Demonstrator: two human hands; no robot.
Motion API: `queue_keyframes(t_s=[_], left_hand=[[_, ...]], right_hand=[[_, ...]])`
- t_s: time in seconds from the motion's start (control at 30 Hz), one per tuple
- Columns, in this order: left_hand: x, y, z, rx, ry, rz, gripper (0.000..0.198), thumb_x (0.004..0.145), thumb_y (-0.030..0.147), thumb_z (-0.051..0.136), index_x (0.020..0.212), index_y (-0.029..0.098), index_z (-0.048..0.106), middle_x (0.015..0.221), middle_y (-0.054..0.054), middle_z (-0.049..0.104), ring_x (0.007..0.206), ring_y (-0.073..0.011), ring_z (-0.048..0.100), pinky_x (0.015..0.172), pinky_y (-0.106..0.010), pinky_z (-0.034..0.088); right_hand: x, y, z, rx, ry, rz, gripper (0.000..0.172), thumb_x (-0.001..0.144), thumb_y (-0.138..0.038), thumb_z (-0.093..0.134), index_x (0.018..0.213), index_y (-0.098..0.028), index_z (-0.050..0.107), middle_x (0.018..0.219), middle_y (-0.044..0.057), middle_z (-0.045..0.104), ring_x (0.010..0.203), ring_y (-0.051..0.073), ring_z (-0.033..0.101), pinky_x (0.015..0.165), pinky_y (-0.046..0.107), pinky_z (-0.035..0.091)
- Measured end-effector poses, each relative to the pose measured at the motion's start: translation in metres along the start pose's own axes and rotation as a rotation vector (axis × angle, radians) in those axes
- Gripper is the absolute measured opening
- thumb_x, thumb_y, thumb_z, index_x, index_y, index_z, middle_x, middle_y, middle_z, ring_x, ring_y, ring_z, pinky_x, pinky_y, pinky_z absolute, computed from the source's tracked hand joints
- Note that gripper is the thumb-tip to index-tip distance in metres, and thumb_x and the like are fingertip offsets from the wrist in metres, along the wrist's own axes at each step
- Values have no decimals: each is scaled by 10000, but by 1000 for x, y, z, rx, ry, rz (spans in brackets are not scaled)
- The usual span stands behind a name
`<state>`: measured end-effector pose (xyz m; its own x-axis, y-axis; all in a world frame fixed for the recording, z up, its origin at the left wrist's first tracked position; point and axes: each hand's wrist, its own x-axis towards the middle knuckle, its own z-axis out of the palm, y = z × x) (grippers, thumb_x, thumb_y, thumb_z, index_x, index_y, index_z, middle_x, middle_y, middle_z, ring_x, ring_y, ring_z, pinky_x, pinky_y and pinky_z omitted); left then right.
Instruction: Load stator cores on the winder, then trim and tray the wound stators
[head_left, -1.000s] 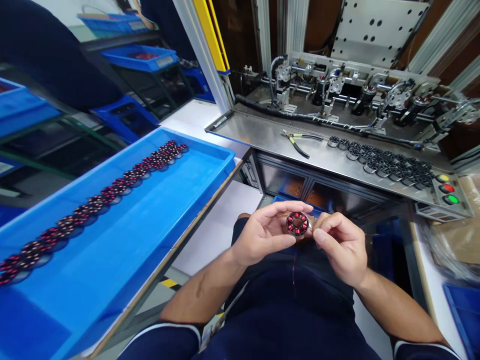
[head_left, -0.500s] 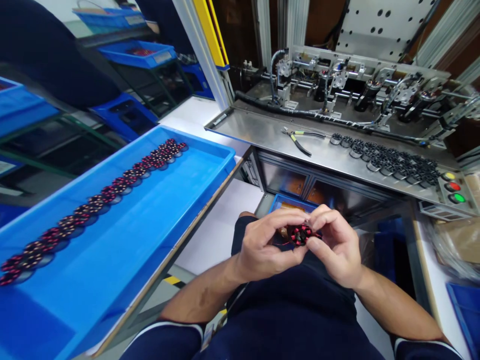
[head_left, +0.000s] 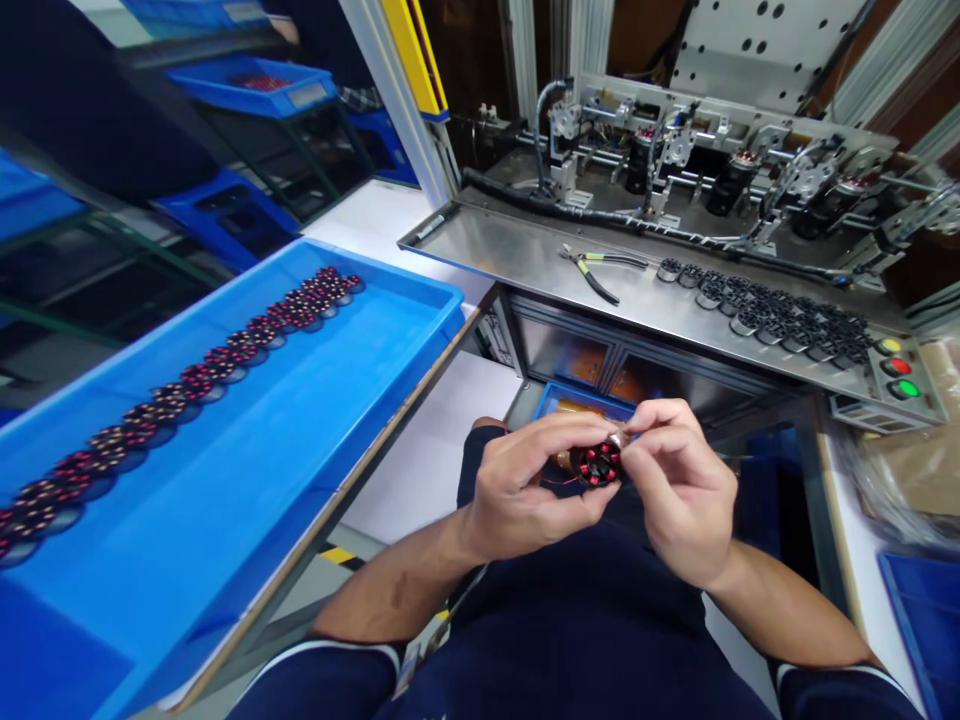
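Observation:
Above my lap, my left hand [head_left: 521, 490] is closed around the rim of a small round motor stator [head_left: 600, 462]. The stator has red coils around a black centre, and its open face is turned up toward me. A thin red wire trails at its left side. At the stator's right edge my right hand [head_left: 679, 490] is closed, with thumb and forefinger pinched together. What lies in that pinch, perhaps a wire end, is too small to make out.
On my left a long blue tray [head_left: 247, 450] holds a row of wound stators [head_left: 199, 385]. Cutting pliers [head_left: 592, 270] and several black-and-silver cores [head_left: 787, 315] lie on the metal ledge before a machine [head_left: 720, 170]. Coloured buttons [head_left: 898, 367] sit at its right end.
My right hand has shifted slightly right, its fingers drawn together at the stator's edge. The stator has turned a little in my left hand. The whole view has shifted slightly.

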<state>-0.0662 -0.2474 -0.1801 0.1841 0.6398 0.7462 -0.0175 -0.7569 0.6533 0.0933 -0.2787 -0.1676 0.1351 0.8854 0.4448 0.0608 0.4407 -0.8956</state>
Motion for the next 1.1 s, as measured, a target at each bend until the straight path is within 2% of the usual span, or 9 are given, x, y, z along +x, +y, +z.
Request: queue_keyframes(t_s=[0.1, 0.2, 0.33, 0.4, 0.5, 0.63, 0.8, 0.93, 1.1], left_hand=[[-2, 0, 1, -48, 19, -33, 552, 669, 52, 849, 1186, 180, 703, 1106, -120, 790, 975, -215, 769, 912, -329, 637], [-2, 0, 1, -167, 66, -131, 521, 672, 72, 858, 1163, 178, 720, 1091, -114, 791, 982, -218, 768, 894, -309, 641], [4, 4, -2, -315, 96, -244, 458, 700, 79, 856, 1128, 185, 734, 1045, -78, 805, 892, -179, 784, 821, -236, 646], [7, 6, -3, -344, 93, -269, 446, 700, 72, 857, 1116, 183, 739, 1026, -73, 812, 872, -171, 786, 804, -216, 644], [8, 8, -3, -367, 83, -275, 459, 685, 58, 861, 1109, 187, 744, 1026, -69, 814, 895, -173, 786, 812, -207, 638], [5, 7, -2, -343, 85, -234, 482, 665, 48, 861, 1113, 183, 742, 1028, -82, 812, 922, -195, 782, 837, -238, 638], [2, 7, -5, -269, 50, -219, 494, 662, 54, 845, 1129, 180, 745, 1026, -107, 804, 925, -221, 774, 821, -273, 640], [2, 6, -5, -219, 44, -173, 518, 656, 66, 837, 1150, 189, 742, 1045, -106, 805, 948, -229, 773, 879, -305, 632], [5, 9, -4, -247, 54, -220, 506, 636, 28, 807, 1115, 169, 730, 982, -86, 816, 855, -203, 785, 768, -237, 642]], right_hand=[[0, 2, 2, 61, 49, 134, 195, 966, -252, 644, 778, -206, 621, 859, 14, 560, 755, 133, 543, 683, 277, 471], [-3, 9, 3, 196, 40, 184, 141, 948, -309, 680, 850, -213, 645, 910, 18, 574, 769, 128, 550, 695, 267, 487], [-8, 13, 2, 262, -47, 102, 293, 805, -382, 839, 1004, -224, 693, 895, 22, 596, 785, 154, 582, 718, 295, 527], [-9, 11, 1, 236, -92, 83, 204, 840, -336, 812, 975, -217, 714, 862, 28, 628, 785, 162, 612, 713, 300, 535], [-10, 8, 1, 182, -79, 9, 28, 911, -208, 724, 888, -225, 724, 815, 19, 663, 787, 161, 633, 742, 313, 533], [-8, 3, 1, 120, -41, -15, 86, 910, -156, 708, 863, -228, 718, 787, 9, 663, 759, 156, 622, 728, 312, 524], [-5, 2, -4, 96, -111, -62, 91, 894, -150, 728, 906, -240, 736, 798, 12, 684, 771, 164, 639, 728, 320, 532], [-6, 3, -6, 59, -49, -51, 109, 917, -139, 687, 877, -233, 724, 777, 13, 673, 757, 165, 625, 732, 338, 525], [-7, 2, -10, 18, -87, -114, 90, 898, -137, 704, 909, -223, 732, 787, 29, 678, 747, 176, 643, 697, 343, 541]])
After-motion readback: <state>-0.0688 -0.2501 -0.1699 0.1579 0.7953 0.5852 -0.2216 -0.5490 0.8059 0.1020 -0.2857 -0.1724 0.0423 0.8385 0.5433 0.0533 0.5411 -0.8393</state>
